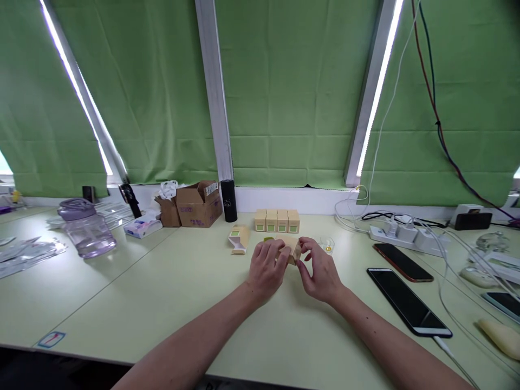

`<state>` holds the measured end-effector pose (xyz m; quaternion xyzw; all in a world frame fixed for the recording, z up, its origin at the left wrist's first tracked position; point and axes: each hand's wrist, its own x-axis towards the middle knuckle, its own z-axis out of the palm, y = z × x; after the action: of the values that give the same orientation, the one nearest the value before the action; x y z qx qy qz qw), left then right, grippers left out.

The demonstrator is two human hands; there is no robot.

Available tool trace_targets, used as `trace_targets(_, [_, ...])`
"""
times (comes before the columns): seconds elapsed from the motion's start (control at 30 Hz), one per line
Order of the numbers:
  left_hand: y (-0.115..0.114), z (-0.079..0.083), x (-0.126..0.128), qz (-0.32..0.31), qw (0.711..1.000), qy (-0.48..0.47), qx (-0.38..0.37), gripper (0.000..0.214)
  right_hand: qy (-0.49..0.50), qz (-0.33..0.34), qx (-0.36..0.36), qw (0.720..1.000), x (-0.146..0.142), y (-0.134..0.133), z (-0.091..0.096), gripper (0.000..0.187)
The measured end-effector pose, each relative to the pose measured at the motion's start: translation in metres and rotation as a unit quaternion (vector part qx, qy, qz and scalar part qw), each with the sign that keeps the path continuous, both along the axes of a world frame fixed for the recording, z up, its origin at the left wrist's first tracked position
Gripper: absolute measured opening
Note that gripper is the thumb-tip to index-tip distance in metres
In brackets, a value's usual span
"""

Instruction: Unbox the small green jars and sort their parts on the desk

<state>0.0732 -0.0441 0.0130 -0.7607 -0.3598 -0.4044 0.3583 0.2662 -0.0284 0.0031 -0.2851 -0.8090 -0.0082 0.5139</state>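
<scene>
A small brown cardboard box [291, 245] sits between my two hands at the middle of the table. My left hand [268, 266] is closed around its left side, fingers over the top. At the box's right end, my right hand [319, 270] pinches the edge with thumb and fingertips. Another carton [239, 240] lies to the left with its near end open. Behind my hands, several matching small boxes [277, 221] with green labels stand in a row. A clear glass cup [327, 245] with something yellow in it is just beyond my right hand. A green piece [268, 238] shows behind the held box.
To the right lie a white phone [408, 300], a dark phone [402, 261] and a power strip [406, 238] with trailing cables. Left of centre stand an opened shipping carton [200, 205], a black cylinder [228, 201], a tissue pack [143, 225] and a purple bottle [87, 230].
</scene>
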Motion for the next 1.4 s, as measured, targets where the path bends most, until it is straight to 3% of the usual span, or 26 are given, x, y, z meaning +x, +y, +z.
trace_targets(0.27, [-0.002,-0.001,0.001,0.017,0.999,0.035,-0.029,0.033,-0.053,-0.039,-0.029,0.997,-0.004,-0.003,-0.002,0.039])
trace_targets(0.47, [-0.001,-0.004,0.001,0.017,0.992,0.056,-0.116,0.034,-0.085,-0.060,-0.072,0.992,-0.005,-0.001,-0.002,0.037])
trace_targets(0.73, [-0.003,-0.009,0.006,-0.009,0.967,0.018,-0.252,0.050,-0.103,-0.096,-0.130,0.981,-0.006,0.001,-0.004,0.034])
trace_targets(1.0, [-0.003,-0.012,0.007,-0.049,0.954,-0.036,-0.292,0.052,-0.108,-0.112,-0.148,0.977,-0.006,-0.003,0.002,0.033])
trace_targets(1.27, [0.002,-0.014,0.003,-0.050,0.937,-0.088,-0.335,0.064,-0.020,-0.090,-0.177,0.980,0.001,0.004,0.001,0.032])
trace_targets(1.4, [0.004,-0.013,0.001,-0.046,0.925,-0.113,-0.360,0.062,0.036,-0.089,-0.154,0.983,0.003,0.007,0.000,0.036])
